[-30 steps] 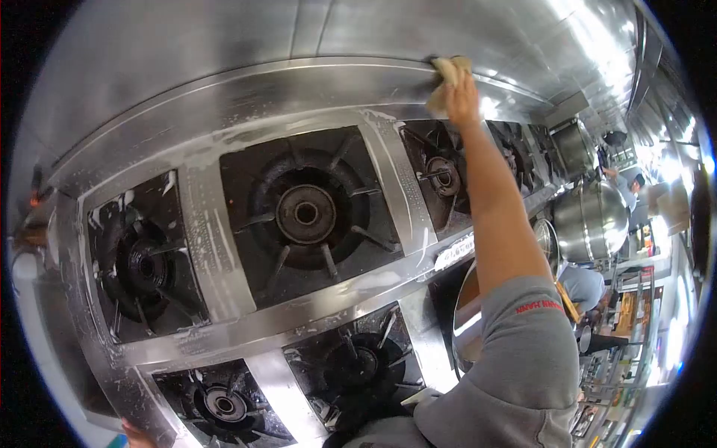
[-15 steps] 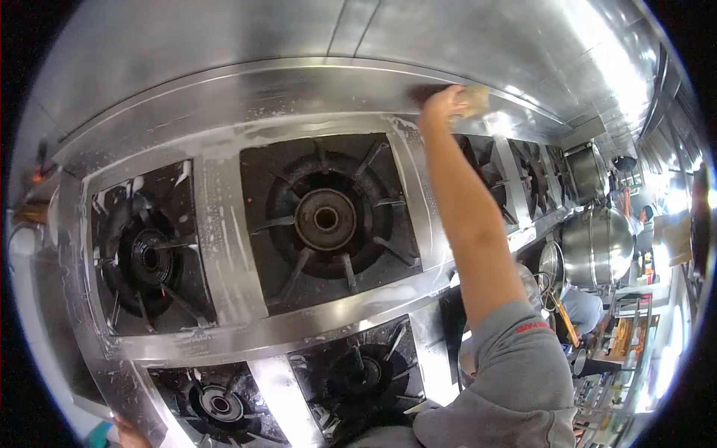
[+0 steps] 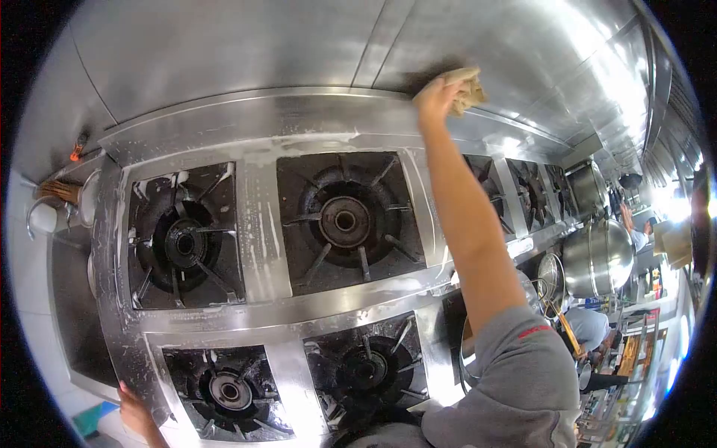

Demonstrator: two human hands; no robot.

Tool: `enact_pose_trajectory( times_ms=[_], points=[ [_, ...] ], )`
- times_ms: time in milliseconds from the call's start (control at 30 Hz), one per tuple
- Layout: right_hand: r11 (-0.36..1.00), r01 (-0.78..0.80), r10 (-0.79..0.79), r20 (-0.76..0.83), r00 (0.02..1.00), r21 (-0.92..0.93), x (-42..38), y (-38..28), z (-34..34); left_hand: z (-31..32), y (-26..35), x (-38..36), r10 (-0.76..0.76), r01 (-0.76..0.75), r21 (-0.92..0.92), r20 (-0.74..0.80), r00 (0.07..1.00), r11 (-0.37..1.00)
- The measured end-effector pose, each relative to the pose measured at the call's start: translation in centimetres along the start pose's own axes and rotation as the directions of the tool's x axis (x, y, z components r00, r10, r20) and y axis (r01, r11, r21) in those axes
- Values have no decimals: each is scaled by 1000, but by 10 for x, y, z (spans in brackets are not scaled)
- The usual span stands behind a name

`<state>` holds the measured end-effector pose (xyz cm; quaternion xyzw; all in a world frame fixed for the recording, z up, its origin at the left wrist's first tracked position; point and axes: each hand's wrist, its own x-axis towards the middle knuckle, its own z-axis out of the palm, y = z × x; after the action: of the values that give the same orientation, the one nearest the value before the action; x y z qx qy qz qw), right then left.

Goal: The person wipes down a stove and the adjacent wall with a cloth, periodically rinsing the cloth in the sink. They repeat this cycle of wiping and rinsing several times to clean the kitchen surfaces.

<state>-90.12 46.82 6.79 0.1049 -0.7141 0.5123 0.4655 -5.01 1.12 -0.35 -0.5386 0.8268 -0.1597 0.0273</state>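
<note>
My right hand (image 3: 438, 100) is closed on a tan cloth (image 3: 467, 91) and presses it to the steel wall (image 3: 299, 48) just above the stove's back ledge (image 3: 246, 112). My right arm reaches across the stove (image 3: 261, 254). White suds streak the steel around a large burner (image 3: 345, 218) and the left burner (image 3: 185, 243). At the stove's lower left edge, my left hand (image 3: 136, 412) rests with a finger stretched out and no object visible in it. Part of that hand is hard to make out.
Front burners (image 3: 230, 391) sit nearest me. Large steel pots (image 3: 597, 250) and a wire strainer (image 3: 551, 275) stand to the right. A bamboo brush (image 3: 58, 191) and an orange-handled tool (image 3: 78, 148) are at the far left. Another person (image 3: 586, 328) is in the background.
My right hand has moved the cloth up from the back ledge onto the wall. The view has shifted, showing more of the left side and of my left hand.
</note>
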Motion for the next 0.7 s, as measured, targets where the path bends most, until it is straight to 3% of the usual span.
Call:
enact_pose_trajectory(
  times_ms=[67,133,233,333,367,433,467,533,600,633,667,700],
  points=[
    [923,110,-59,147,987,-369,-13,12,23,1,0,-1,19,-18,21,-45,999,1000],
    [851,27,78,178,981,-525,-45,-24,63,2,4,-1,31,-28,36,-107,994,999],
    [860,12,145,268,953,-510,-122,-117,117,-2,10,3,45,-38,41,-177,983,998],
    [938,128,3,376,927,-323,-167,-208,115,-2,6,5,34,-27,79,-93,995,997],
    [939,121,5,364,931,-323,-166,-208,107,-5,4,5,37,-29,80,-106,994,996],
    [912,397,-229,682,694,-98,-164,-194,97,-5,8,4,80,-76,35,-165,983,997],
    [909,405,-233,682,693,-101,-154,-186,85,-7,8,3,84,-82,20,-152,985,996],
    [810,537,-170,782,600,-236,-120,-153,42,-9,11,1,77,-77,6,-172,982,997],
    [551,735,-298,729,616,-396,-85,-82,14,-6,12,4,79,-79,10,-186,979,997],
    [291,802,-194,789,583,-521,-66,-57,-10,-3,12,5,81,-79,20,-193,978,997],
    [440,721,-221,714,664,-535,-43,-50,-34,0,10,6,82,-78,32,-198,977,996],
    [499,668,-77,739,669,-552,-24,-47,-55,2,5,4,84,-75,49,-199,976,996]
  ],
)
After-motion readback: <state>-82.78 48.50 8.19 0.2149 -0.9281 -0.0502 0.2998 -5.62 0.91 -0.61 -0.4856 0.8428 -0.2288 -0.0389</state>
